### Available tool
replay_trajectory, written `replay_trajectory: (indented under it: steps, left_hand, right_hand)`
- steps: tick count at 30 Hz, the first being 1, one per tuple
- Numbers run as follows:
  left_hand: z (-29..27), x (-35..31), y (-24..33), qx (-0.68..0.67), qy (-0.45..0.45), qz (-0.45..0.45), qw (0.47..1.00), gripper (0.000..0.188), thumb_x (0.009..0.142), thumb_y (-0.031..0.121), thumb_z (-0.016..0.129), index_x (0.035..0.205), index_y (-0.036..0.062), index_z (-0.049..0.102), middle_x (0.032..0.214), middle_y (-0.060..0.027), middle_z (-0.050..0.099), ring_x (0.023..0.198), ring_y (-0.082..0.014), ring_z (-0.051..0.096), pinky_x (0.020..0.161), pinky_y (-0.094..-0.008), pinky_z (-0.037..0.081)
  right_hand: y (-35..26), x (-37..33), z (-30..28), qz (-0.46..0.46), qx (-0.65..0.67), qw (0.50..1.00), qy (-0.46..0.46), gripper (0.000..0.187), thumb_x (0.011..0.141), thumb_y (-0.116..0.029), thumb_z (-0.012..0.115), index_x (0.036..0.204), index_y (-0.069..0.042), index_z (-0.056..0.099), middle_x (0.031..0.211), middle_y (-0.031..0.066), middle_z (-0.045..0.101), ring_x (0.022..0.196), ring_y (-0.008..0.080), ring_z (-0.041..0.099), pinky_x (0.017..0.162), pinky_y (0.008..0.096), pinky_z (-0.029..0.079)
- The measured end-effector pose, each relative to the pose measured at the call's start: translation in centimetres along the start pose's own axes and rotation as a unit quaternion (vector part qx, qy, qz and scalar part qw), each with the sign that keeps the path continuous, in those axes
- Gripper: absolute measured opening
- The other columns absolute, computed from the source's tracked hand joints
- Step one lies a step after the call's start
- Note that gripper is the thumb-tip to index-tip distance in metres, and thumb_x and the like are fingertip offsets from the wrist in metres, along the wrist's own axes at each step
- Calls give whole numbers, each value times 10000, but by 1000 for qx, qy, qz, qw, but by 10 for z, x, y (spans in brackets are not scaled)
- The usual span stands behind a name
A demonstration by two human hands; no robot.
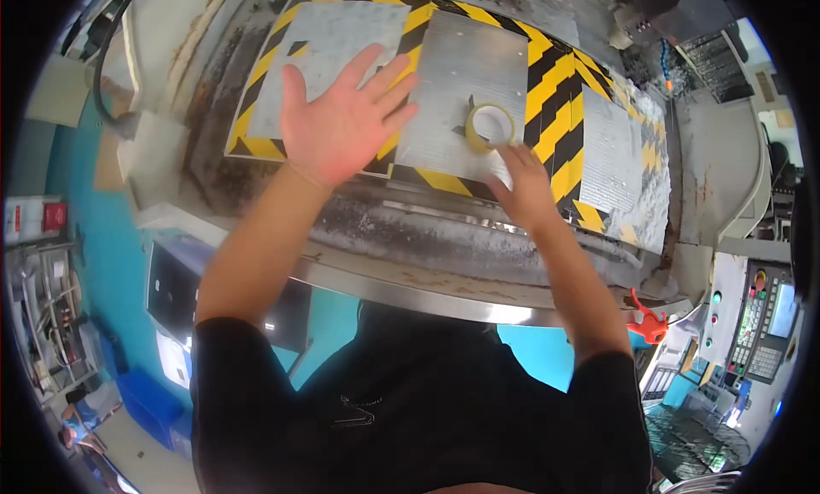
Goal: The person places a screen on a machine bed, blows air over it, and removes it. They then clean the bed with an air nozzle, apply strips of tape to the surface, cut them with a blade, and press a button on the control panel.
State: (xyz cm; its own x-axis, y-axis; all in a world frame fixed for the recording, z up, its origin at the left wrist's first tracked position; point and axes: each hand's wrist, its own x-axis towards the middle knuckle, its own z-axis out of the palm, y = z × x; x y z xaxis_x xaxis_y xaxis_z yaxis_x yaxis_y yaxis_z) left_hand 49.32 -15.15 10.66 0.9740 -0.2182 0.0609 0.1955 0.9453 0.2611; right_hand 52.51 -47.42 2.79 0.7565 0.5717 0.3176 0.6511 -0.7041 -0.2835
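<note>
The left hand (346, 122) was splayed wide; the right hand (525, 188), thumb parted, lay at the tape roll's (473, 133) five o'clock, contact unclear.

The right hand (523, 186) reaches the near-right edge of a yellow tape roll (474, 136); the left hand (337, 122), palm up, spreads its fingers over striped plates (453, 71).

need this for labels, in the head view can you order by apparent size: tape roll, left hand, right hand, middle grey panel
1. Middle grey panel
2. Left hand, perhaps enlarged by nearness to the camera
3. Right hand
4. Tape roll
</note>
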Motion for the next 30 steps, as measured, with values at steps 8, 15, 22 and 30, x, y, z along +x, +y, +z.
replay_trajectory:
  steps: [8,15,22,30]
  left_hand:
    - [32,-51,-6,-46,-70,46,995,998,920,766,412,1600,68,197,1661,-220,153,1542,-389,114,1242,-552,98]
    - [36,-133,-78,36,-84,57,994,1000,939,758,373,1613,65,118,1680,-195,77,1549,-389,73,1239,-561,77]
    - [-105,-275,-181,-7,128,-99,987,834,1010,622,382,1547,-10,296,1620,-243,261,1495,-438,239,1211,-596,168]
    - [-331,-383,-217,68,641,30,764,430,1021,435,523,953,21,617,921,-104,638,909,-285,607,868,-491,491]
  right_hand:
    - [22,-332,-200,720,290,622,-109,779,978,-699,416,874,27,679,775,211,718,626,294,710,573,345,591]
    - [86,-374,-196,514,21,839,179,432,990,-318,648,1312,-31,621,1179,63,693,1050,175,635,934,308,475]
    - [-26,-284,-235,132,410,894,-126,634,991,-506,562,1300,48,569,1182,178,680,878,261,698,702,395,527]
    - [-98,-303,-144,103,157,850,-492,563,936,-580,595,973,-25,679,935,200,709,890,417,676,793,505,534]
